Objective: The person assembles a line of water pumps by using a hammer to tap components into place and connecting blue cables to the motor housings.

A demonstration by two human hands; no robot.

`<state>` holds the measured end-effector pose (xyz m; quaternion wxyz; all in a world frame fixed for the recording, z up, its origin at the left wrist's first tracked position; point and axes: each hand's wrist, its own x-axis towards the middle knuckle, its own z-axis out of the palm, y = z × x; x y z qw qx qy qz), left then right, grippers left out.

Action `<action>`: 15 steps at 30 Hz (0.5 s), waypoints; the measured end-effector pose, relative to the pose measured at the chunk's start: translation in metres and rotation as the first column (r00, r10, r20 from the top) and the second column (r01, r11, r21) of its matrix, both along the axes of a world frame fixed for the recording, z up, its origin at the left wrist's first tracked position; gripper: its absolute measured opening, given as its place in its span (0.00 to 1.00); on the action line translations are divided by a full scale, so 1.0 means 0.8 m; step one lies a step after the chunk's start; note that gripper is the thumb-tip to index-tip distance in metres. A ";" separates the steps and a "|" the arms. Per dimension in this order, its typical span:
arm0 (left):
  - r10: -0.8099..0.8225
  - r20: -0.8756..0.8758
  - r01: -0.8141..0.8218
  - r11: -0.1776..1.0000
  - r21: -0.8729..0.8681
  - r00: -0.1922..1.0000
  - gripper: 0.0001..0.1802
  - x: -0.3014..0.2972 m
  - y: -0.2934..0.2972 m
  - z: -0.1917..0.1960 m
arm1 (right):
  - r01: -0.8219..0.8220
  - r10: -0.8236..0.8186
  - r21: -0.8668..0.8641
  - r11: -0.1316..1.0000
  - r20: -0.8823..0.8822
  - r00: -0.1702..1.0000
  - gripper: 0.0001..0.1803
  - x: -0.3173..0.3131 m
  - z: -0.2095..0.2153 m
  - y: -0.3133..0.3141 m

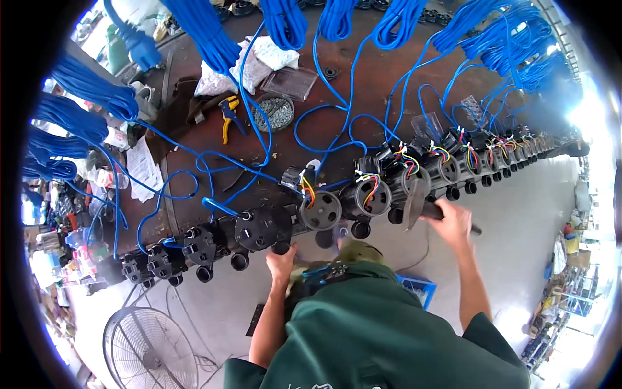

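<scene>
My right hand [453, 223] is closed round the dark handle of a hammer [414, 202]. The grey metal head of that hammer is raised over the row, in front of an open round housing. My left hand [280, 264] grips the near edge of a closed black round housing [261, 228], next to its small round outlet; some fingers are hidden. Between my hands stand two open housings, a grey-rimmed one [320, 210] and another [372, 196], with red, yellow and blue wires running to their tilted black parts.
Bundled blue cables [207, 39] hang above the brown bench [214, 146], their leads crossing it. On the bench lie yellow-handled pliers [227, 118], a bowl of small metal parts [275, 113] and white bags [217, 78]. A fan [151, 350] and a blue crate [418, 290] stand below.
</scene>
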<state>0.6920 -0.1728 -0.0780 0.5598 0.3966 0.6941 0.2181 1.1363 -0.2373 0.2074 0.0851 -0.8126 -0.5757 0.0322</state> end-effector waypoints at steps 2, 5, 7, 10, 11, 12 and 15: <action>-0.113 -0.078 0.091 0.965 -0.245 0.991 0.24 0.007 0.022 0.097 | -0.039 0.039 0.009 0.999 0.026 0.999 0.26 0.037 -0.003 0.007; -0.523 -0.290 0.446 0.846 -0.292 0.801 0.26 0.035 0.043 0.254 | -0.071 0.071 0.004 0.997 -0.010 0.997 0.27 0.087 -0.011 0.016; -0.569 -0.115 0.569 0.821 -0.038 0.814 0.21 0.077 0.057 0.333 | -0.171 0.173 0.059 0.983 -0.034 0.984 0.27 0.103 -0.017 0.035; -0.426 -0.290 0.513 0.764 0.391 0.857 0.23 0.163 0.134 0.356 | -0.284 0.290 0.075 0.956 -0.080 0.954 0.28 0.125 -0.027 0.049; -0.366 -0.450 0.559 0.704 0.438 0.814 0.23 0.186 0.176 0.342 | -0.345 0.353 0.117 0.931 -0.056 0.934 0.28 0.124 -0.022 0.053; -0.216 -0.705 0.640 0.647 0.415 0.675 0.21 0.203 0.208 0.300 | -0.405 0.413 0.155 0.901 -0.022 0.911 0.28 0.127 -0.017 0.057; -0.451 -0.817 0.671 0.733 -0.109 0.360 0.20 0.246 0.278 0.239 | -0.400 0.407 0.153 0.904 -0.013 0.913 0.34 0.126 -0.005 0.048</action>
